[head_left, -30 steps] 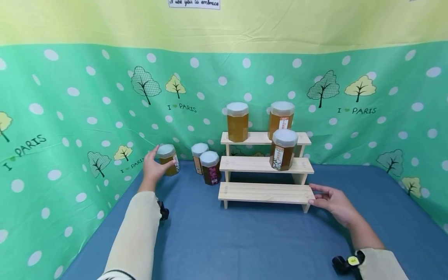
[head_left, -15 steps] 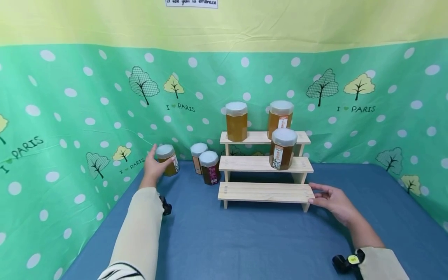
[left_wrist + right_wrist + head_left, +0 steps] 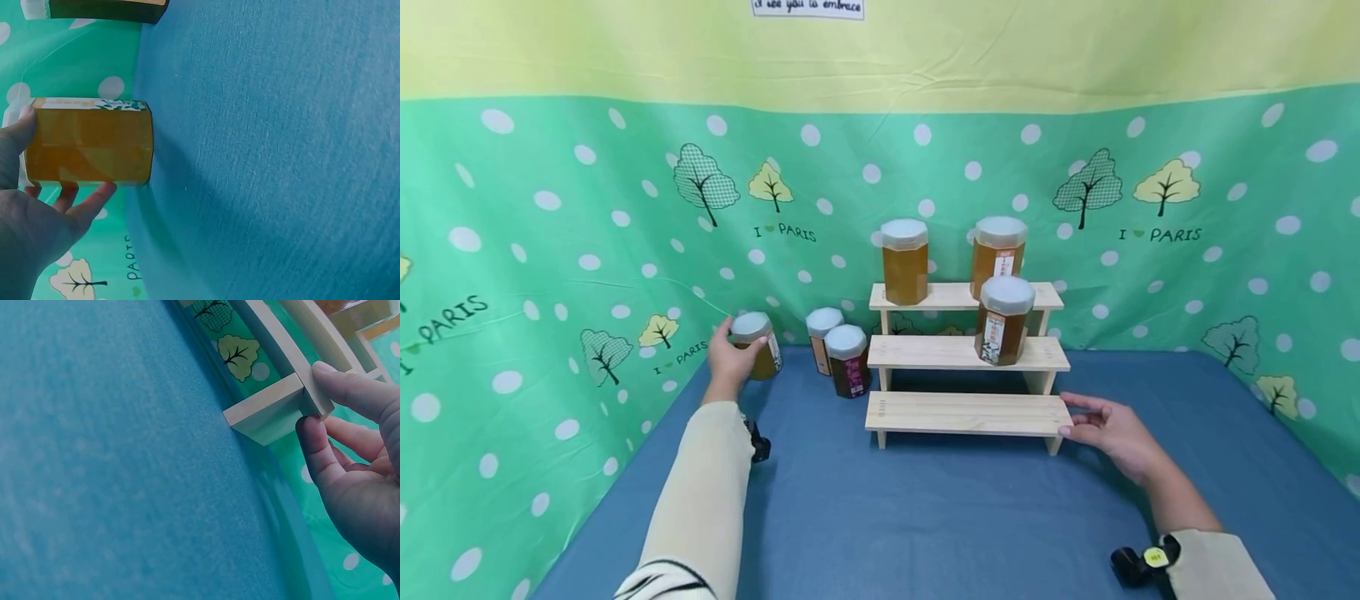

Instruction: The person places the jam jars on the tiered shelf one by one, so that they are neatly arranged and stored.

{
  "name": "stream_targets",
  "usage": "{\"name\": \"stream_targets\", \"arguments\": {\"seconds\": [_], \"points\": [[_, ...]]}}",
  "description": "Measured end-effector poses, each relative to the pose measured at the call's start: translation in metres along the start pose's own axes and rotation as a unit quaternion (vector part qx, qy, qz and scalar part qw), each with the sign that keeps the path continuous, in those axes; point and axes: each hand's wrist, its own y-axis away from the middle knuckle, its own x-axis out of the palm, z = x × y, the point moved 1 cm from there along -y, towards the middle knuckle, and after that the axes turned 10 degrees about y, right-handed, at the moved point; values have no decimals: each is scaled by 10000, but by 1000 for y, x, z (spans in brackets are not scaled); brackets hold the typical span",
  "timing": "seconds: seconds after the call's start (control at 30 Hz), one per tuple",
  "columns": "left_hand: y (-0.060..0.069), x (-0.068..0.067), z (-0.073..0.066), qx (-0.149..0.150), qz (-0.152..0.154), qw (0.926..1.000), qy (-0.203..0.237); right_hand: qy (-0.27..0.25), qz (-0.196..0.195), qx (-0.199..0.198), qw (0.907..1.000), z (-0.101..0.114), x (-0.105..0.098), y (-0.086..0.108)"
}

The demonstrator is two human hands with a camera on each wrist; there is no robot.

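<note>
The left hand (image 3: pixel 731 364) is round an amber jar (image 3: pixel 765 362) with a whitish lid at the left of the table. In the left wrist view the thumb of that hand (image 3: pixel 47 219) lies by the lid and its fingers touch the far side of the jar (image 3: pixel 90 145). At the right, the right hand (image 3: pixel 1116 435) pinches the end of the lowest board of a three-step wooden shelf (image 3: pixel 966 414). The right wrist view has thumb and finger of this hand (image 3: pixel 362 487) on either face of the board's end (image 3: pixel 312 394).
Two jars, one with an orange label (image 3: pixel 819 354) and one with a purple label (image 3: pixel 850 375), stand left of the shelf. Two amber jars (image 3: pixel 906 271) (image 3: pixel 997 254) are on the top step, and a darker jar (image 3: pixel 1002 333) is on the middle step. A patterned cloth (image 3: pixel 850 183) hangs behind.
The view has shifted slightly. Otherwise the left hand stays round the jar, the right hand stays at the shelf's end, and the jars keep their places.
</note>
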Motion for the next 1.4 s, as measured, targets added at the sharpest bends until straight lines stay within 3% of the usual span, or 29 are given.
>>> {"name": "stream_targets", "arguments": {"seconds": [0.27,0.47,0.67,0.93,1.4], "points": [[5,-4,3,1,-247,9997,46,-37,13,-11,10000,0,1,1],[12,-7,7,40,-279,9994,190,15,13,-24,10000,1,1,0],[23,-9,7,-102,-202,9985,506,35,31,-33,10000,2,2,1],[33,-9,7,-220,-191,9970,711,-6,11,-59,10000,1,0,2],[45,0,5,-260,-518,9946,864,-30,11,-54,10000,1,-1,2]]}}
